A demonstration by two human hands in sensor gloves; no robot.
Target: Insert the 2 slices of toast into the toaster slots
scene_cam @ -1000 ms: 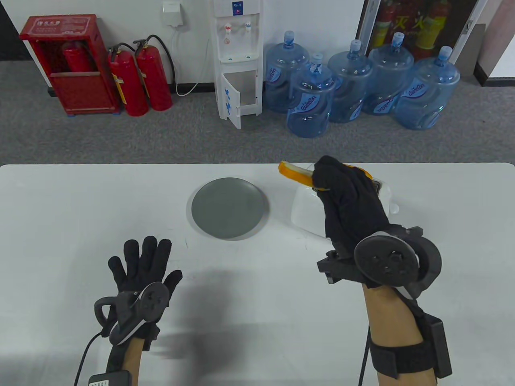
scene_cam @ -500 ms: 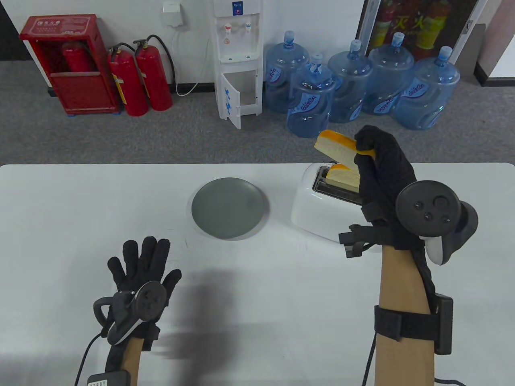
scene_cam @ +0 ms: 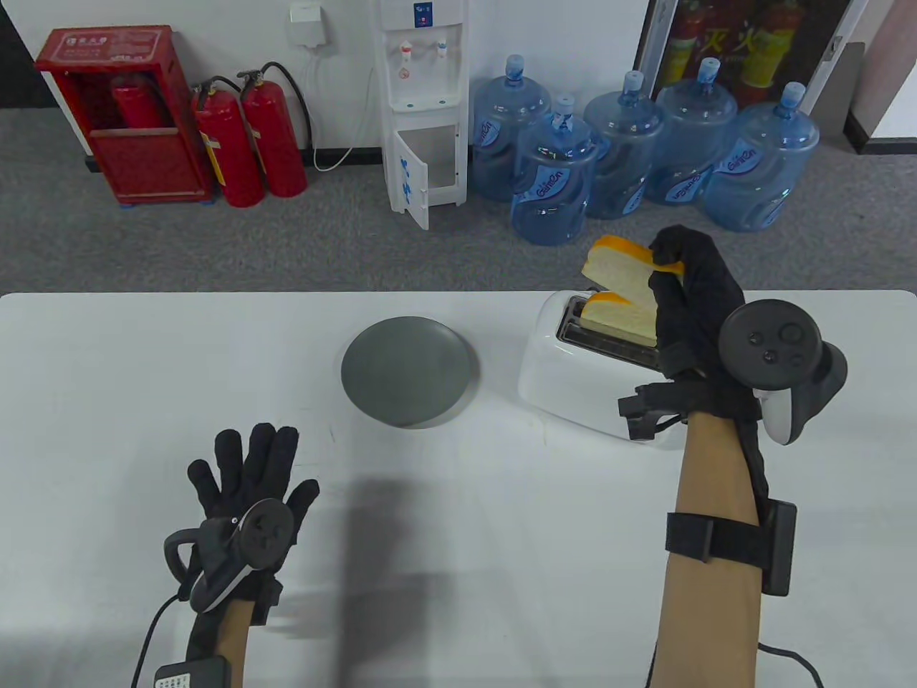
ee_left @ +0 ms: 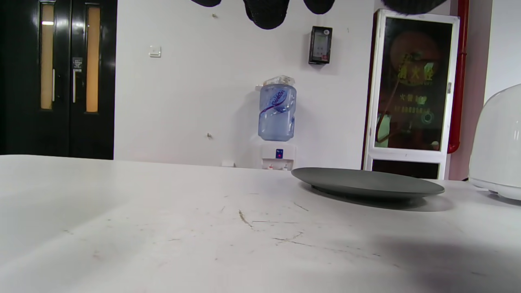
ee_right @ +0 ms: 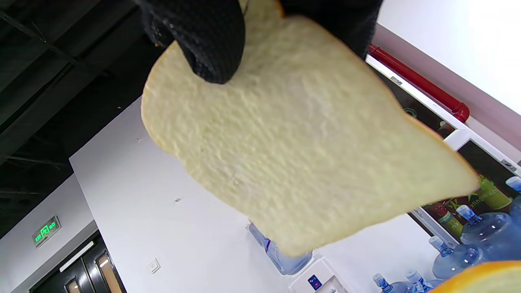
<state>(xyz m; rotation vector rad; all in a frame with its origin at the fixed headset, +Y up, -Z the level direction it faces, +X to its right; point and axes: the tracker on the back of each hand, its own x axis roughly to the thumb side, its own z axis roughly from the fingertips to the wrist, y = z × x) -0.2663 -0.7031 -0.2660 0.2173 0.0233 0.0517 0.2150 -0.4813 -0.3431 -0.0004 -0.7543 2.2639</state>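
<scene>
A white toaster (scene_cam: pixel 573 380) stands at the table's back right, its edge also at the right of the left wrist view (ee_left: pixel 498 146). One toast slice (scene_cam: pixel 620 319) stands in a slot, sticking up. My right hand (scene_cam: pixel 691 301) pinches a second toast slice (scene_cam: pixel 620 269) above the toaster; in the right wrist view this slice (ee_right: pixel 301 150) fills the frame under my gloved fingers (ee_right: pixel 203 40). My left hand (scene_cam: pixel 247 476) rests flat on the table at the front left, fingers spread, holding nothing.
A grey plate (scene_cam: pixel 408 371) lies left of the toaster, also seen in the left wrist view (ee_left: pixel 366 187). The white table's (scene_cam: pixel 143 358) far edge runs just behind the toaster. Water bottles, a dispenser and fire extinguishers stand on the floor beyond.
My right hand lifted the held slice up from over the toaster, then shifted it slightly right. The slice in the slot came into view. My left hand barely moved.
</scene>
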